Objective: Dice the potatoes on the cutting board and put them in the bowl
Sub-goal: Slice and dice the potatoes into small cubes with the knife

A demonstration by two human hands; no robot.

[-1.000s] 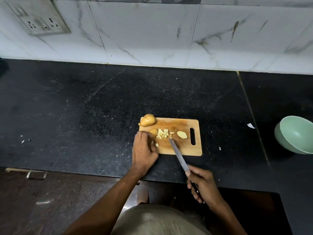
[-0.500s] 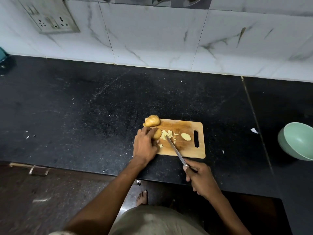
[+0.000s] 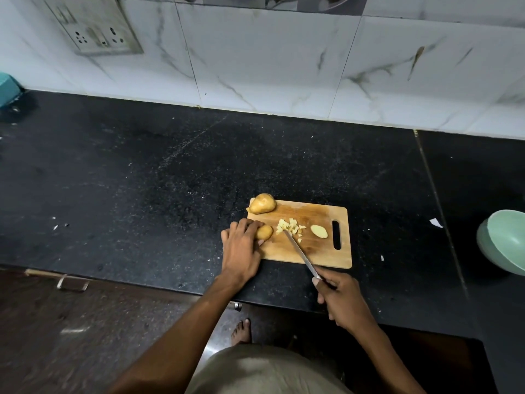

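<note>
— Standing at the counter's near edge, what do you see closest to you?

— The right hand (image 3: 342,301), just short of the cutting board's (image 3: 321,254) near edge, fingers curled tight around the handle of a knife (image 3: 301,253). The blade slants up across the board, its tip resting at the heap of diced potato (image 3: 289,227) in the board's middle.

— And the other hand?

— The left hand (image 3: 241,251) lies over the board's near left corner, palm down, fingers bent over a potato piece (image 3: 264,231) and pressing it against the wood. It is partly closed on that piece; how far the thumb wraps round it I cannot tell.

— What else is on the board?

— Right of the diced heap, beside the board's handle slot, lies one flat potato slice (image 3: 319,231), cut face up. A few loose cubes sit just nearer than the heap. At the board's far left corner rests a larger potato (image 3: 262,203) with its skin on, hanging slightly over the edge.

— Where is the bowl?

— Well to the right of the board, on the dark counter (image 3: 142,180), stands a pale green bowl (image 3: 504,243), cut off by the view's edge. What is inside it I cannot make out from here.

— Anything beyond the board?

— Past the board's far edge, the counter runs back to a white marbled tile wall (image 3: 284,66), with a switch plate (image 3: 95,27) up to the board's far left.
</note>
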